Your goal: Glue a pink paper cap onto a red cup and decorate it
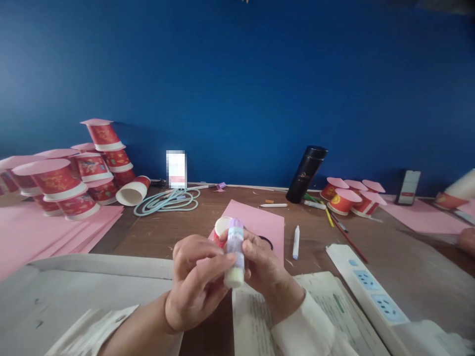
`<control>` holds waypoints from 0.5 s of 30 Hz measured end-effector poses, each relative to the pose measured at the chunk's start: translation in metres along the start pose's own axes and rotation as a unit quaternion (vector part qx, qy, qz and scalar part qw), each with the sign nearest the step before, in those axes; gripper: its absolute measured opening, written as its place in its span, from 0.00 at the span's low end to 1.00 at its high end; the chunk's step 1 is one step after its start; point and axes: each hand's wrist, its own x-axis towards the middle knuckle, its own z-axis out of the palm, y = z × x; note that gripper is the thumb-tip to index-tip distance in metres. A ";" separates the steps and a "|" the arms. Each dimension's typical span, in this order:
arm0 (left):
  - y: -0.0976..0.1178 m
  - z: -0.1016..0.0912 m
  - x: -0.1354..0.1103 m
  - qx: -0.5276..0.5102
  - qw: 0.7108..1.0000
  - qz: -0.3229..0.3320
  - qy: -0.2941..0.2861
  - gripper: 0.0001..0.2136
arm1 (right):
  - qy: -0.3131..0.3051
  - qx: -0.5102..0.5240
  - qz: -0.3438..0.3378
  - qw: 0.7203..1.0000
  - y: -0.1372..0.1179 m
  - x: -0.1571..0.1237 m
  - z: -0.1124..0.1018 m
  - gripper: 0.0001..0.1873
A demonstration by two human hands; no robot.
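glue stick (235, 243) held by left fingers (212, 268) and right fingers (255, 251) | seems light, hard, a bit slippery | best gripped round the middle, between fingers

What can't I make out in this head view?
All in the head view:
Tube: label writing too blurred to read.
Cup beyond it: lower part hidden by the tube and left hand.
Black loop: where it leads is hidden by the right hand.
Left white screen: contents pixelated.
Another person's hand: cut off by the right edge.
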 end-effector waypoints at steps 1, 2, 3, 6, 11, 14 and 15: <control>0.001 -0.001 0.002 0.007 1.000 0.007 0.005 0.16 | -0.007 -0.002 0.004 1.000 -0.001 -0.001 0.001 0.24; 0.001 -0.002 0.003 0.012 1.000 0.016 0.009 0.15 | -0.013 -0.003 0.008 1.000 -0.002 -0.001 0.003 0.25; 0.002 -0.003 0.003 0.017 0.999 0.025 0.013 0.14 | -0.018 -0.004 0.014 1.000 -0.002 -0.002 0.005 0.26; 0.002 -0.002 0.002 0.018 0.999 0.044 0.015 0.13 | -0.027 -0.014 0.026 0.999 -0.003 -0.004 0.011 0.27; -0.002 0.001 0.001 0.058 0.994 0.066 0.060 0.11 | -0.028 -0.059 0.011 0.998 -0.004 -0.006 0.013 0.29; -0.008 -0.009 0.009 0.144 0.973 0.082 0.158 0.12 | -0.018 -0.062 0.001 0.998 -0.008 -0.008 0.004 0.31; -0.011 -0.013 0.012 0.162 0.972 0.066 0.156 0.12 | 0.001 -0.068 -0.018 0.998 -0.011 -0.008 0.001 0.29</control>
